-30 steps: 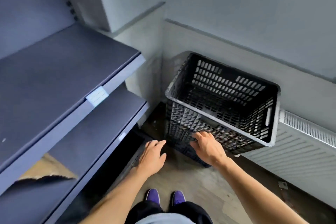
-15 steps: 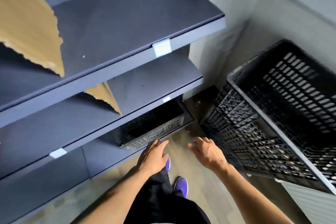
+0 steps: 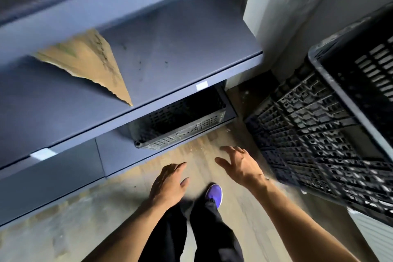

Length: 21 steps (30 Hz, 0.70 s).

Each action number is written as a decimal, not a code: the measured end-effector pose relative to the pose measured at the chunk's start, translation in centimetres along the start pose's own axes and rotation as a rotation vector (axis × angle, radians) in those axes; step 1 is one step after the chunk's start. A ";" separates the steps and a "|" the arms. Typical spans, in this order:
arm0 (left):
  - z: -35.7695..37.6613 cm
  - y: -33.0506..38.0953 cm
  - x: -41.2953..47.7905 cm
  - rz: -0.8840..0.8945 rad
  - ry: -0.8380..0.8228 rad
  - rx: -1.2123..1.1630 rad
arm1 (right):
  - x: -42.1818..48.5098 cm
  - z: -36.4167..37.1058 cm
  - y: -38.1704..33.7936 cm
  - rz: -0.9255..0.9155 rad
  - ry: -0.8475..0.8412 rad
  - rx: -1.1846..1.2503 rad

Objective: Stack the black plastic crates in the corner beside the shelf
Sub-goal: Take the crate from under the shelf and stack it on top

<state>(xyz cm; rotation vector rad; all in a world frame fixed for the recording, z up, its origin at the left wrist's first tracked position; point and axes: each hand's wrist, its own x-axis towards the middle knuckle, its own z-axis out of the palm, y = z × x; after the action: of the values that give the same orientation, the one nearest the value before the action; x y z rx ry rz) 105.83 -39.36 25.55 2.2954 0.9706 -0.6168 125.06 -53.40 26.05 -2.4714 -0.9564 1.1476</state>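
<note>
Spanning the left and far side: shelf point(image 3: 170, 49), grey-blue, several tiers.

Right, in the corner beside it: corner crate point(image 3: 319, 134), black plastic lattice, open top upward. Whether others sat beneath it could not be told.

Lowest bay of the shelf, right end: low crate point(image 3: 180, 125), black, long side facing near, mostly tucked under the tier above, untouched.

Middle tier, left: cardboard scrap point(image 3: 89, 64), torn, brown.

Near centre, above the floor point(image 3: 106, 208): right hand point(image 3: 240, 166), grip spread wide and holding nothing, just beside the corner crate wall but apart from it. Left hand point(image 3: 168, 183), grip relaxed and empty, fingers pointing toward the low crate, near it but not touching.

Between the hands: shoe point(image 3: 214, 193), purple.

Step, as judged: going to fetch the low crate. The next move called for stooping, taking its near rim in both hands, drawing it out clear of the tier, then lifting it and setting it squarely on the corner crate.
</note>
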 end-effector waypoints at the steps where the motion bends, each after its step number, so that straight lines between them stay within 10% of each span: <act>1: 0.9 -0.3 0.8 -0.010 -0.011 0.001 | 0.7 0.6 0.6 0.005 -0.008 -0.002; 21: 6.4 -9.2 19.8 0.013 0.152 0.164 | 17.4 12.9 0.8 -0.124 0.007 -0.079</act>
<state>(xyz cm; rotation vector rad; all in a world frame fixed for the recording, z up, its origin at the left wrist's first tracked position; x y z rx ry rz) 110.17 -28.50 5.97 2.5221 1.0071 -0.5406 123.92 -43.09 6.98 -2.4354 -1.1561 1.0801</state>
